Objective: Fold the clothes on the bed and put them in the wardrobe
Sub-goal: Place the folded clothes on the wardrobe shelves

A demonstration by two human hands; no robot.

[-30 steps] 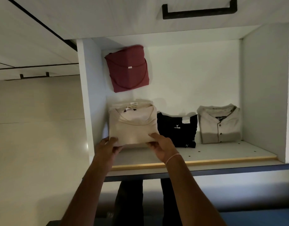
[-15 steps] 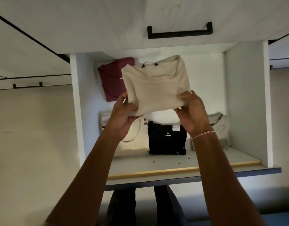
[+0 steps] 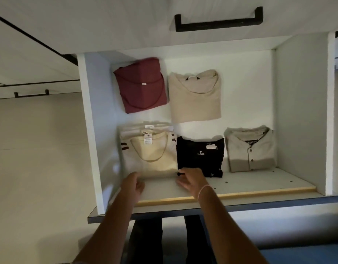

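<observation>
Step in hand, prob.: sorting the folded pieces on the wardrobe shelf [image 3: 240, 184], w/ both hands down at the front edge of the cream stack [image 3: 151, 157] at front left. The left hand [image 3: 134, 182] and right hand [image 3: 191, 179] hold nothing, fingers loosely curled. The right hand's fingertips sit just where the stack meets the black shirt [image 3: 200, 157]; can't tell if they touch cloth, the view is blurred there. To do it well: take the top piece at both front corners, thumbs above and fingers below, and lift it flat so the fold doesn't open. Separate only one layer, b/c the stack has several thin ones. Keep the right hand off the black shirt, which lies right against the stack and would drag along. The back row has bare shelf right of the beige shirt [image 3: 194, 98], behind the grey button shirt [image 3: 250, 149], so that's the likely next spot. Vs. earlier: 1 sec ago the beige shirt lay on top of the cream stack w/ both hands gripping it; half a sec ago it was held up in the air in both hands. Now it lies released at the back, just beside the maroon shirt [image 3: 141, 86], and the striped cream piece under it is uncovered.
</observation>
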